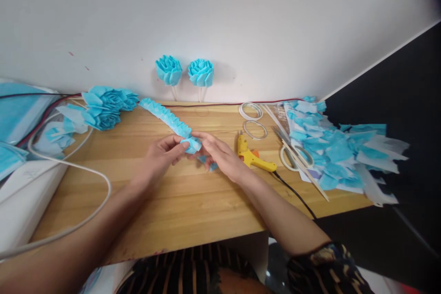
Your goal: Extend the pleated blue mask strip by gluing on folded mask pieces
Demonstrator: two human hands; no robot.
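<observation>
A long pleated strip of light blue crepe-like material (167,117) runs diagonally over the wooden table from the back towards my hands. My left hand (165,154) pinches the near end of the strip between thumb and fingers. From the other side my right hand (217,154) grips the same end, its fingertips meeting it close to the left thumb. A loose blue tail (212,166) of the material shows below the right fingers. The fingers partly hide the end being held.
Two blue flowers on sticks (200,73) lean against the wall. More blue flowers (105,105) lie left, near a white cable (105,179). Rightward are a yellow glue gun (257,161), tape rolls (251,111), scissors (289,158), sticks (312,177) and a blue scrap pile (339,151).
</observation>
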